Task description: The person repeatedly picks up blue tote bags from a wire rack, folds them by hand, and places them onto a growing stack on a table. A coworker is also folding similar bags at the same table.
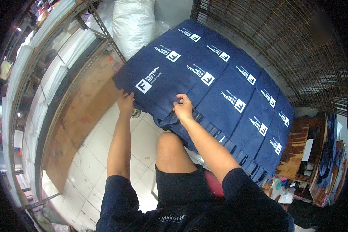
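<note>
Navy cloth pieces (205,63), each with a white printed square and lettering, lie overlapped in rows across a wide surface in front of me. My left hand (125,101) grips the near left corner of the nearest piece (160,94), fingers partly hidden by the edge. Farther right along the same piece, my right hand (183,107) is closed with thumb and fingers at the cloth's near edge. Below my right hand, dark folded edges and strips (236,149) of the stacked pieces hang down.
A metal rack (100,31) with stacked white sheets (46,73) stands at my left, beside a brown board (85,102). White sacks (133,27) stand behind. Wire racks (266,31) line the far right. A wooden shelf (299,143) with odds and ends is at right.
</note>
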### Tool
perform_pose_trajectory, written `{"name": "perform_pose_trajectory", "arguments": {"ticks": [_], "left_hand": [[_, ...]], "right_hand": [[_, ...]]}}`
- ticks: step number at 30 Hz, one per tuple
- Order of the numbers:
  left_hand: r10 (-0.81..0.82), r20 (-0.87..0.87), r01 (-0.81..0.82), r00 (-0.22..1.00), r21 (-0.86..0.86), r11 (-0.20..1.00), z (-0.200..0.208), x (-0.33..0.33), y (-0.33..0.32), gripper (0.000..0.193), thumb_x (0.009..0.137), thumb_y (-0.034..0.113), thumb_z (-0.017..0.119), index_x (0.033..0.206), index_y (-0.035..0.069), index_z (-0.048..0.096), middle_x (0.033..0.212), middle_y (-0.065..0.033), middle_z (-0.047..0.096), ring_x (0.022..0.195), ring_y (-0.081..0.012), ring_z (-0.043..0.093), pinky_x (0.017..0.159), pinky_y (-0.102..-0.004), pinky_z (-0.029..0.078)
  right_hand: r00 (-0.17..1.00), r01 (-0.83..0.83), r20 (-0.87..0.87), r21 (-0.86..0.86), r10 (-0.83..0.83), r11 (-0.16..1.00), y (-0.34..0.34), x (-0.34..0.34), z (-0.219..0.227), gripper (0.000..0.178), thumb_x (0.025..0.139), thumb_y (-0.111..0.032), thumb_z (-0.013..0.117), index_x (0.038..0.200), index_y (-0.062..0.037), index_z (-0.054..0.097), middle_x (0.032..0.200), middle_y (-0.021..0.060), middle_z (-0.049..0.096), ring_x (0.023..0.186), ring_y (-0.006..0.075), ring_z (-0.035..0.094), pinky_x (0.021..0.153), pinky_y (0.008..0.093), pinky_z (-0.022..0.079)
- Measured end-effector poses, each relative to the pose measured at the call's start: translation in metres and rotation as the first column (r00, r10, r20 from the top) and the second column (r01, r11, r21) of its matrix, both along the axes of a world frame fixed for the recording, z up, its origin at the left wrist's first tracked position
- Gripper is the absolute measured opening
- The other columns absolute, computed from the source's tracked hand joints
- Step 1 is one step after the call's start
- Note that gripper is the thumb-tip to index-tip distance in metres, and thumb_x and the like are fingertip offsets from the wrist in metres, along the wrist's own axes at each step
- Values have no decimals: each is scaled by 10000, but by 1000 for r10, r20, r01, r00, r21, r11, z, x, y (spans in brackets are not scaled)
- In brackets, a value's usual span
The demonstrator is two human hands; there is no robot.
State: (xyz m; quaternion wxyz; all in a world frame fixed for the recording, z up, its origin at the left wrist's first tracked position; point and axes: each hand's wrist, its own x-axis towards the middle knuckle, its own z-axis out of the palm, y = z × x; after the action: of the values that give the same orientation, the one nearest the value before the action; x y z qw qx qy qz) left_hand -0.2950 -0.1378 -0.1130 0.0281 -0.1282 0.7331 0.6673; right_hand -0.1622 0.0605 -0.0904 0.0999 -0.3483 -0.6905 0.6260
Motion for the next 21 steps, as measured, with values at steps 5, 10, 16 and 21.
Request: {"name": "perform_pose_trajectory", "arguments": {"ticks": [5,10,16,21], "left_hand": [[-21,36,20,999,33,999,6,6,3,693,770,2,670,1369,-19,323,1129,-153,497,901,-199,564,690,-277,507],[-19,35,17,999,65,998,0,3,2,721,771,3,670,1386,-11,296,1109,-136,496,888,-194,566,686,-273,508],[-43,72,37,996,86,996,-3,2,4,752,777,4,661,1415,38,262,1125,-137,482,918,-194,557,715,-282,506],[-74,74,65,995,118,991,-14,-2,-3,773,782,23,660,1428,91,240,1141,-149,477,947,-196,540,762,-294,497]], "right_hand": [[1000,10,-30,139,-5,990,5,9,-2,249,790,-34,630,1035,-27,580,814,79,611,671,141,614,593,274,486],[989,63,-136,-6,-64,998,22,51,6,212,786,-79,663,986,-29,613,837,75,634,719,137,609,645,270,481],[983,91,-145,-155,-114,984,63,141,33,188,873,-114,619,1045,-55,573,926,47,605,778,124,604,636,242,472],[971,217,-79,-115,-226,969,94,218,39,167,873,-104,613,1031,-62,581,886,22,608,746,105,595,611,230,460]]}}
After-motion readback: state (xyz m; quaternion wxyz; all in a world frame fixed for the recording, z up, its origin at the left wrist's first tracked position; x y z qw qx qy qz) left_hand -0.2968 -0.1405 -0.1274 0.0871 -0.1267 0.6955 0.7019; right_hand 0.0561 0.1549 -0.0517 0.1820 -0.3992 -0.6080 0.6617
